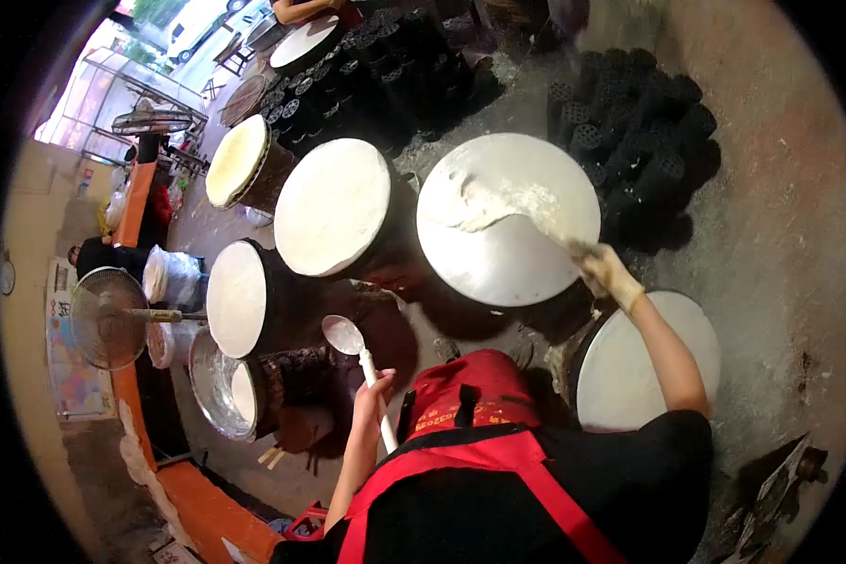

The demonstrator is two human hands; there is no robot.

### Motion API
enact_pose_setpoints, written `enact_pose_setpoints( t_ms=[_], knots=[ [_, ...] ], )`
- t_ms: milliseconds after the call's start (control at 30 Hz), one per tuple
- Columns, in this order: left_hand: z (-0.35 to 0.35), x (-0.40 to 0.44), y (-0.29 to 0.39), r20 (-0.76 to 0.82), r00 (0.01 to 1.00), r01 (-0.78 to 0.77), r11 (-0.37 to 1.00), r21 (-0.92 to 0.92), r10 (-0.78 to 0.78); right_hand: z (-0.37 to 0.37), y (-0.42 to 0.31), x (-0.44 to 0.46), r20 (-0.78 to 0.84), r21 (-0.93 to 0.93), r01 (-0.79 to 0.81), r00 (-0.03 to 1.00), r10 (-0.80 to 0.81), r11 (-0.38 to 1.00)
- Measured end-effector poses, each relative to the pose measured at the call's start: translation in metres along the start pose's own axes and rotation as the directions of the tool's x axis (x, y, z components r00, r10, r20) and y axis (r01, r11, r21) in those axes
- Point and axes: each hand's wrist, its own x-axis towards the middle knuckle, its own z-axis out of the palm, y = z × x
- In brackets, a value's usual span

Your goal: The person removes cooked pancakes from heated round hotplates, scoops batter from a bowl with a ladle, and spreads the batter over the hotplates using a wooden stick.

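Observation:
My left hand (pixel 373 393) is closed around the white handle of a ladle (pixel 344 335), whose bowl has white residue in it. My right hand (pixel 609 274), in what looks like a pale glove, is at the lower right edge of a round griddle (pixel 498 268). Its fingers are curled and blurred; what they hold cannot be made out. A thick streak of white batter (pixel 489 209) lies across the griddle's upper half, ending near that hand.
Round griddles covered with pale batter sheets (pixel 334 207) stand left, and another (pixel 649 367) sits under my right forearm. A batter pot (pixel 218 381) is lower left, beside a fan (pixel 110 318). Black perforated coal briquettes (pixel 630 132) are stacked behind. Another person's arm (pixel 301 11) shows at the top.

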Motion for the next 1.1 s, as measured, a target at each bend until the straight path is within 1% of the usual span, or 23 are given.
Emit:
enact_pose_setpoints(
  t_ms=[33,100,167,233,267,333,367,433,500,567,600,667,700,767,800,833,867,900,933,967,1000,1067,1100],
  knots=[
    [0.002,-0.005,0.002,-0.003,1.000,0.025,1.000,-0.012,-0.025,0.010,-0.012,0.004,-0.074,0.082,-0.043,0.996,0.049,0.996],
    [0.005,-0.007,0.005,-0.024,0.999,0.032,0.999,0.003,-0.032,0.023,-0.006,0.015,-0.039,0.074,-0.116,0.992,0.119,0.990],
    [0.003,-0.002,0.006,-0.021,1.000,0.000,1.000,0.012,0.000,0.028,-0.015,-0.022,0.236,0.108,-0.261,0.944,0.231,0.959],
    [-0.001,0.003,0.009,0.020,0.999,-0.027,0.996,0.084,0.025,0.029,0.060,-0.042,0.141,0.204,-0.105,0.987,0.077,0.973],
    [0.001,0.006,0.014,0.043,0.998,-0.047,0.990,0.134,0.041,0.027,0.068,-0.068,0.155,0.234,-0.142,0.982,0.107,0.962],
    [0.001,0.014,0.019,0.107,0.993,-0.066,0.976,0.209,0.044,0.036,0.065,-0.097,0.049,0.264,-0.136,0.991,0.128,0.955],
    [0.001,0.019,0.023,0.148,0.988,-0.069,0.969,0.236,0.034,0.049,0.062,-0.103,-0.077,0.261,-0.093,0.990,0.116,0.961],
    [-0.002,0.031,0.029,0.246,0.969,-0.099,0.963,0.251,0.036,0.095,0.023,-0.111,-0.462,0.269,-0.158,0.844,0.272,0.950],
    [-0.011,0.043,0.032,0.348,0.936,-0.137,0.966,0.221,0.053,0.138,0.036,-0.084,-0.690,0.294,0.121,0.714,0.122,0.948],
    [-0.023,0.055,0.040,0.397,0.916,-0.165,0.958,0.235,0.061,0.162,0.108,-0.032,-0.678,-0.078,0.446,0.632,-0.376,0.892],
    [-0.030,0.058,0.047,0.417,0.907,-0.182,0.952,0.247,0.065,0.184,0.096,-0.045,-0.577,0.356,0.450,0.795,-0.186,0.819],
    [-0.048,0.072,0.051,0.455,0.888,-0.204,0.944,0.259,0.067,0.213,0.097,-0.073,-0.419,0.092,0.344,0.865,-0.277,0.934],
    [-0.059,0.083,0.051,0.471,0.880,-0.210,0.942,0.262,0.065,0.230,0.089,-0.098,-0.363,-0.088,0.217,0.902,-0.234,0.972],
    [-0.083,0.103,0.050,0.488,0.871,-0.207,0.942,0.263,0.055,0.266,0.052,-0.152,-0.440,-0.524,-0.007,0.858,-0.263,0.852],
    [-0.098,0.113,0.049,0.491,0.870,-0.201,0.945,0.259,0.050,0.275,0.086,-0.158,-0.440,-0.546,0.059,0.829,-0.346,0.836],
    [-0.113,0.123,0.047,0.492,0.869,-0.194,0.947,0.254,0.046,0.296,0.091,-0.162,-0.488,-0.684,-0.083,0.790,-0.370,0.725],
    [-0.131,0.133,0.044,0.496,0.867,-0.194,0.949,0.250,0.047,0.320,0.093,-0.151,-0.578,-0.463,0.130,0.706,-0.410,0.877],
    [-0.150,0.140,0.043,0.481,0.875,-0.201,0.945,0.257,0.055,0.346,0.094,-0.129,-0.673,-0.212,0.360,0.620,-0.403,0.908],
    [-0.168,0.144,0.043,0.464,0.883,-0.207,0.943,0.260,0.066,0.363,0.089,-0.104,-0.692,-0.271,0.322,0.589,-0.416,0.907],
    [-0.185,0.146,0.040,0.444,0.893,-0.210,0.942,0.262,0.076,0.382,0.069,-0.071,-0.725,-0.150,0.300,0.615,-0.311,0.942],
    [-0.200,0.145,0.036,0.394,0.911,-0.194,0.968,0.158,0.118,0.401,0.049,-0.039,-0.748,-0.025,0.277,0.632,-0.202,0.960],
    [-0.222,0.114,0.053,0.318,0.938,-0.191,0.970,0.148,0.136,0.417,0.028,0.059,-0.744,-0.121,0.405,0.567,-0.353,0.906],
    [-0.227,0.097,0.061,0.248,0.960,-0.170,0.974,0.151,0.129,0.422,-0.007,0.084,-0.663,0.165,0.403,0.721,-0.201,0.900]
  ],
)
